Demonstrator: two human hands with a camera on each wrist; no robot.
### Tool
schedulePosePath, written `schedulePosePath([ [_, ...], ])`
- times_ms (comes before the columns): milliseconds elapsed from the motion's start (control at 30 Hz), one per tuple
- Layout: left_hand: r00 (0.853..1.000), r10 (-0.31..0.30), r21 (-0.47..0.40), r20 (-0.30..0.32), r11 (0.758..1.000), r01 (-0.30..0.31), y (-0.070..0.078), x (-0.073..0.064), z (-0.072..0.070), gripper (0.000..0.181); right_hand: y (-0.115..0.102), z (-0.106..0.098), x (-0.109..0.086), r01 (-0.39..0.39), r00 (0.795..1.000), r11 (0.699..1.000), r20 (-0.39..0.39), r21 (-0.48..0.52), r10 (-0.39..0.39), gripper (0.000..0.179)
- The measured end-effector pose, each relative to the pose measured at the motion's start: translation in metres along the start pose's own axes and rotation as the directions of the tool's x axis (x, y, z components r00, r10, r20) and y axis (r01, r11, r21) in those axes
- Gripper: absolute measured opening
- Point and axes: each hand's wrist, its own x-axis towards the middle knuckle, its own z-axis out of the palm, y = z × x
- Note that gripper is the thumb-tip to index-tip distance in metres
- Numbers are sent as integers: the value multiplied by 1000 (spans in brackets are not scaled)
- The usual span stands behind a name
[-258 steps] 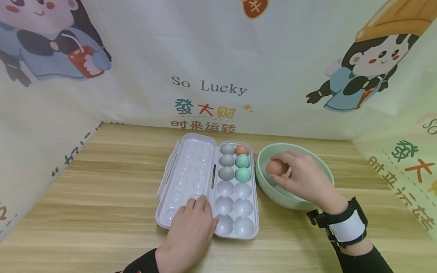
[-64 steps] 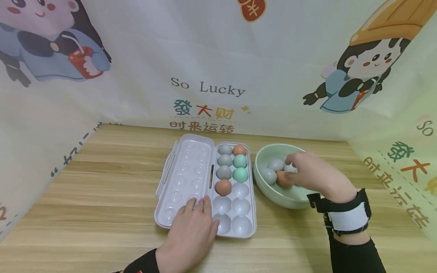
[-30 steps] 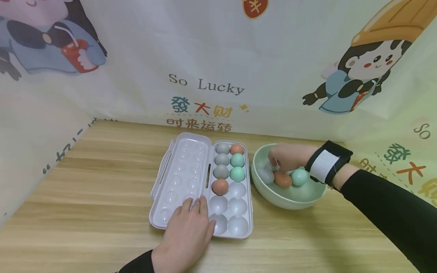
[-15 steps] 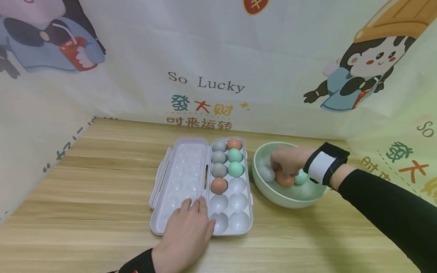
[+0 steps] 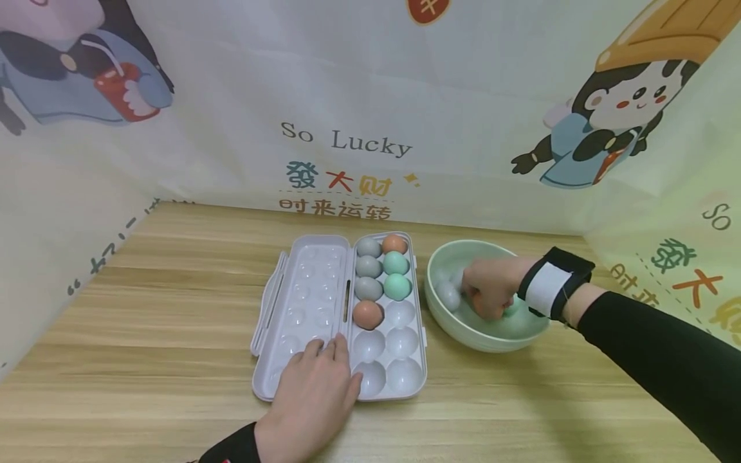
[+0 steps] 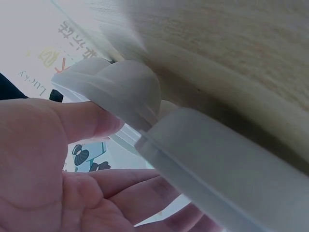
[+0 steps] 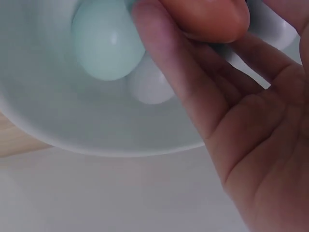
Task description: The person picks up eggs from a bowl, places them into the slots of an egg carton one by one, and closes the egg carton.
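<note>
Inside the pale green bowl, my right hand curls its fingers and thumb around a brown egg. A light green egg and pale grey eggs lie around it, partly covered by the hand. To the left lies an unfolded egg carton. My left hand rests on its lid, fingers extended and thumb by the tray's edge. The tray's left column holds three grey eggs and a brown egg; its right column holds another brown egg and two green eggs.
Several empty cups show in the near part of the carton. The wooden table spreads out on both sides. A printed cloth backdrop stands behind and at the sides.
A brown egg has appeared in the tray's left column since the oldest frame. My right hand has turned in the bowl and closed over another brown egg. My left hand stays on the lid.
</note>
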Motion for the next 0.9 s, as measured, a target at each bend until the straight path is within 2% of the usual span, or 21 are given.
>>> schedulePosePath([
  [167,1000,-1,-1,1,1000,1,-1,0,0,53,4,-4,-1,44,995,999,-85,-12,-44,10],
  [300,1000,3,-3,-5,1000,-3,-1,0,1,53,6,-13,-5,79,981,995,-173,-69,-90,9],
  [400,1000,4,-5,-8,1000,-4,-1,-1,1,53,3,-23,-10,70,970,995,-228,-74,-85,8],
  [533,1000,3,-6,-9,1000,-4,0,-1,2,53,-2,-38,-15,101,941,992,-317,-80,-121,7],
  [633,1000,3,-5,-9,1000,-3,0,-1,2,53,-7,-45,-16,141,908,982,-380,-125,-179,9],
  [900,1000,2,-4,-12,1000,-2,0,-1,1,53,-25,-47,-15,160,837,966,-491,-202,-241,24],
])
